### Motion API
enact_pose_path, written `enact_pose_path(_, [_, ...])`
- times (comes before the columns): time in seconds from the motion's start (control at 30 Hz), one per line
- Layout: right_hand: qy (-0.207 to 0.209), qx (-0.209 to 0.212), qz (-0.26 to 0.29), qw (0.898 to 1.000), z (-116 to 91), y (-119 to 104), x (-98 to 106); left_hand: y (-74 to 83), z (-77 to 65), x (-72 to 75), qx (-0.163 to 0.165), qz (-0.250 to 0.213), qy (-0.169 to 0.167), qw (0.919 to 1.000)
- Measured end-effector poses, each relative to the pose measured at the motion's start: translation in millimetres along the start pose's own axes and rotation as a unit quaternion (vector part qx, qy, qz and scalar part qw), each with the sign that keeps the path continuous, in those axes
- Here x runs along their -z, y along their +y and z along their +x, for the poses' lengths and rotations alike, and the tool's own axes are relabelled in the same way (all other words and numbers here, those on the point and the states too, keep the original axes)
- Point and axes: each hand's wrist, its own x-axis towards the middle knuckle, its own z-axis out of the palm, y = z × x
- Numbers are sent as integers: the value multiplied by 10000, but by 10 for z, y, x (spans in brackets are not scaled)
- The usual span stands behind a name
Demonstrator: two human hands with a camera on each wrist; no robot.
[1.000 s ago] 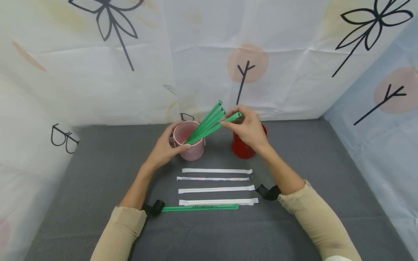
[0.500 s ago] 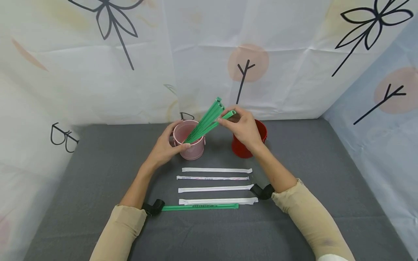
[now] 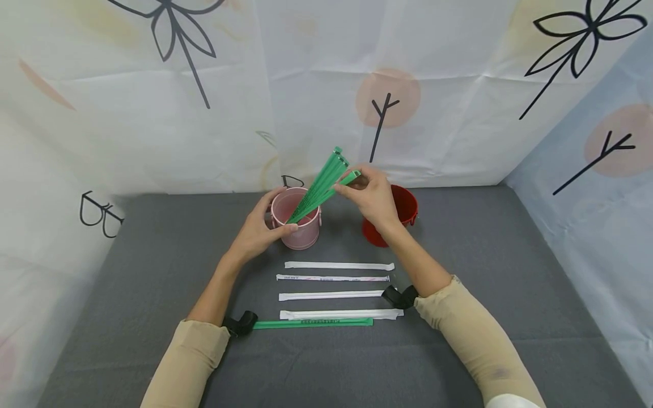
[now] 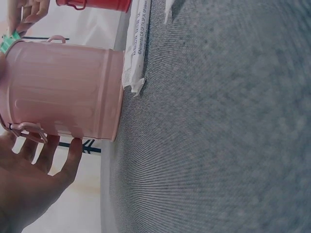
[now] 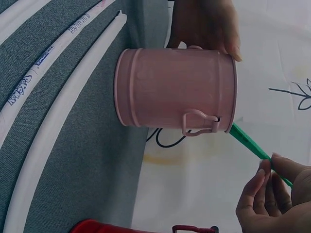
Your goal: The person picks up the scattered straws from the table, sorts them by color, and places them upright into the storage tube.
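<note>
My left hand [image 3: 257,229] holds the small pink metal bucket [image 3: 301,238] by its left side, thumb at the rim and fingers round the far side. In the left wrist view the bucket [image 4: 63,90] stands on the grey cloth, the fingers [image 4: 73,158] along its wall. Several green-wrapped straws [image 3: 326,178] lean out of it to the right, fanned at the top. Between thumb and fingertips, my right hand [image 3: 374,198] pinches the upper part of one green straw [image 5: 249,141], whose lower end goes in at the bucket rim.
A red bucket [image 3: 374,235] stands to the right, partly behind my right forearm. Several white-wrapped straws [image 3: 331,296] lie in rows in front of the buckets, with another green straw [image 3: 326,323] nearest me. A patterned cloth wall [image 3: 316,90] rises behind the table.
My right hand has moved left toward the pink bucket with its green straw, which now sits closer to the others. The bunch stands more upright. My left hand has stayed in place.
</note>
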Motion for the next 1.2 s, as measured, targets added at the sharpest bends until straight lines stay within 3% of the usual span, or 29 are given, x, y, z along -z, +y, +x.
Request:
enact_pose_path(0.37, [-117,-127,-257,9995,-67,8,38,9,-8,-7,-63,-50,-6,10000])
enact_pose_path(1.2, [-501,319,121,9982,-606,13,247,8,-21,-21,-93,38,47,9999])
